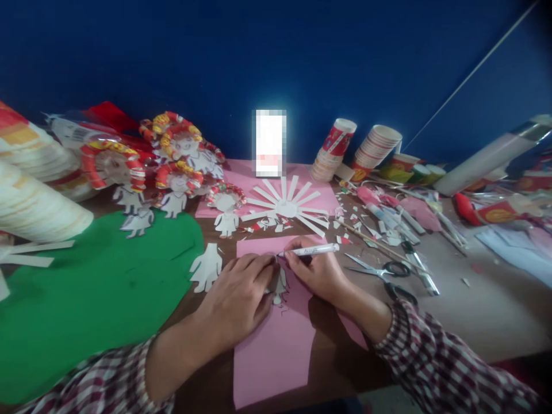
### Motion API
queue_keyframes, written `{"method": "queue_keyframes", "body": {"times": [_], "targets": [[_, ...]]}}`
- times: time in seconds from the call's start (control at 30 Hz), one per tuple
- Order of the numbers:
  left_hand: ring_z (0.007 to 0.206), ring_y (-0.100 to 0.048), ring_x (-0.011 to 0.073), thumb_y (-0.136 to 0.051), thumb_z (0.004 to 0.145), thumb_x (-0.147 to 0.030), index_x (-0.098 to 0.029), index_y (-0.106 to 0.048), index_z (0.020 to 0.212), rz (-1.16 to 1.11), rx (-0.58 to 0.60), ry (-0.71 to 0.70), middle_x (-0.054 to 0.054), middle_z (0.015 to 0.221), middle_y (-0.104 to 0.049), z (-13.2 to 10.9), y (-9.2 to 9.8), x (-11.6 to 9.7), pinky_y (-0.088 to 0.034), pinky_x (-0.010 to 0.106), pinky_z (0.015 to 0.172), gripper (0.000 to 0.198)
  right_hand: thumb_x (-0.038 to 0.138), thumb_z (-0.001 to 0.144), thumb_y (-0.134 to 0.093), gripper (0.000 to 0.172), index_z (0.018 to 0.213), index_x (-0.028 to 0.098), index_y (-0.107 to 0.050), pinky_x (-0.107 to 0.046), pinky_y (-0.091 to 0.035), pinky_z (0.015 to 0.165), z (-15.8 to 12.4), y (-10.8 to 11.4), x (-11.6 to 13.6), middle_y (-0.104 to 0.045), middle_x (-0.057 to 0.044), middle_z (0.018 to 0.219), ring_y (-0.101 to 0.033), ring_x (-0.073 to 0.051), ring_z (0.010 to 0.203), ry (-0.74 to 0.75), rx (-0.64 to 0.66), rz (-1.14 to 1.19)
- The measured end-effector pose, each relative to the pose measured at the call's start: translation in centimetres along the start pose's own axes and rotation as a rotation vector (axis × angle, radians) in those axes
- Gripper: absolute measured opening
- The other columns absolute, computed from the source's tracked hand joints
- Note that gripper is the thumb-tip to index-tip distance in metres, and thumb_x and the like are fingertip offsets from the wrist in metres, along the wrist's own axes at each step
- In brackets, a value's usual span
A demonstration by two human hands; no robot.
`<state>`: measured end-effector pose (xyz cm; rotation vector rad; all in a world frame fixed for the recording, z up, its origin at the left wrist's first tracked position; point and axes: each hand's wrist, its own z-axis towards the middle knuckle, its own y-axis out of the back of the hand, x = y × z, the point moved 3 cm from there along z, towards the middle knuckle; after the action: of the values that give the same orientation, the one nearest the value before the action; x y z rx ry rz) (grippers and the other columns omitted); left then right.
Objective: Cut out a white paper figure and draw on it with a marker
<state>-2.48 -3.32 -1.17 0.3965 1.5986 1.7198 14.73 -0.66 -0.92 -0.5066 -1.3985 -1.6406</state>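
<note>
A white marker with a dark tip is held in my right hand, its tip close to the fingertips of my left hand. Flat on the pink sheet, my left hand lies palm down with its fingers together, pressing on a small white paper figure. The figure is partly hidden by that hand and has dark outlines at its edge. Just left of my left hand is another white paper figure cutout.
Scissors lie right of my right hand, near a capped marker. Behind are a white paper-strip fan, paper scraps and stacked cups. Green paper and decorated paper figures are at left. A lit phone stands behind.
</note>
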Motion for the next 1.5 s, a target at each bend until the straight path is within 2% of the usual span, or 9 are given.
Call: {"method": "queue_keyframes", "body": {"times": [0.73, 1.0, 1.23, 1.5], "targets": [[0.116, -0.050, 0.0302, -0.050, 0.085, -0.025, -0.012, -0.054, 0.125, 0.013, 0.012, 0.009, 0.014, 0.128, -0.057, -0.05, -0.16, 0.07, -0.045, 0.049, 0.094, 0.041, 0.019, 0.087, -0.053, 0.008, 0.081, 0.017, -0.059, -0.025, -0.044, 0.065, -0.13, 0.07, -0.09, -0.062, -0.001, 0.073, -0.056, -0.014, 0.069, 0.011, 0.002, 0.003], [0.115, -0.050, 0.0299, -0.052, 0.085, -0.025, -0.012, -0.054, 0.124, 0.001, 0.014, 0.022, 0.014, 0.127, -0.057, -0.06, -0.08, 0.06, -0.045, 0.048, 0.095, 0.042, 0.017, 0.084, -0.054, 0.009, 0.076, 0.017, -0.058, -0.024, -0.043, 0.060, -0.09, 0.13, 0.14, -0.059, 0.000, 0.067, -0.054, -0.013, 0.064, -0.026, 0.008, -0.005], [0.115, -0.050, 0.0300, -0.051, 0.085, -0.025, -0.012, -0.054, 0.123, 0.016, -0.009, 0.009, 0.014, 0.128, -0.057, -0.16, -0.21, 0.11, -0.045, 0.048, 0.094, 0.040, 0.023, 0.087, -0.054, 0.010, 0.082, 0.017, -0.060, -0.025, -0.045, 0.063, -0.13, 0.19, -0.31, -0.062, -0.001, 0.070, -0.058, -0.014, 0.065, -0.029, -0.033, -0.015], [0.115, -0.051, 0.0307, -0.050, 0.085, -0.025, -0.012, -0.055, 0.121, 0.024, -0.003, 0.016, 0.015, 0.126, -0.058, -0.03, 0.04, -0.03, -0.045, 0.049, 0.093, 0.039, 0.021, 0.088, -0.053, 0.011, 0.081, 0.018, -0.060, -0.025, -0.045, 0.067, -0.09, 0.11, -0.06, -0.064, -0.001, 0.073, -0.058, -0.015, 0.070, -0.006, -0.005, -0.018]]}}
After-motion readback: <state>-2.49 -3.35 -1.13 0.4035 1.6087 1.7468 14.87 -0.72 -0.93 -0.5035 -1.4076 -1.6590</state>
